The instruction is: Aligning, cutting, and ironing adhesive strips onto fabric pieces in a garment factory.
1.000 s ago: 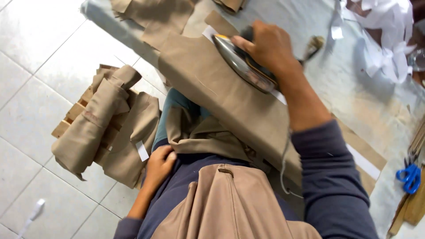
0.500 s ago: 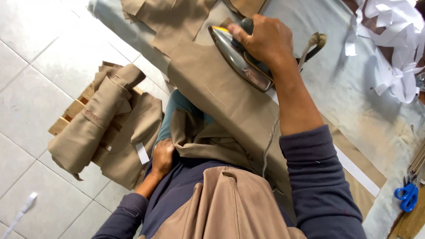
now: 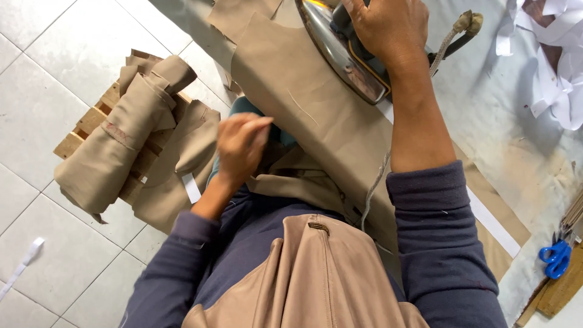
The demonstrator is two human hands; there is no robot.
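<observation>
On the far part of the worktop (image 3: 522, 140) — a grey, mottled padded surface — the right hand (image 3: 388, 30) is wrapped over the handle of an iron (image 3: 340, 51), fingers curled tight around it. The iron has a shiny, curved metal sole and a braided cord (image 3: 452, 36) looping off to the right. It rests on a piece of tan cloth (image 3: 310, 103), a smooth woven panel with curved cut edges that drapes off the near edge of the worktop toward the person's lap.

Left of the cloth, the left hand (image 3: 240, 146) is blurred, raised just beside the panel's near-left edge; its fingers are loosely bent and it appears to hold nothing, though the blur makes that hard to tell. Both arms wear dark blue knit sleeves.

Down on the white tiled floor (image 3: 48, 67) at left, a wooden slatted pallet (image 3: 85, 130) carries a stack of folded tan cloth pieces (image 3: 121, 140) — soft, rolled and creased. A white strip (image 3: 492, 225) lies along the worktop's near right, blue-handled scissors (image 3: 555, 258) sit at the right edge, and crumpled white scraps (image 3: 552, 54) lie at the far right.
</observation>
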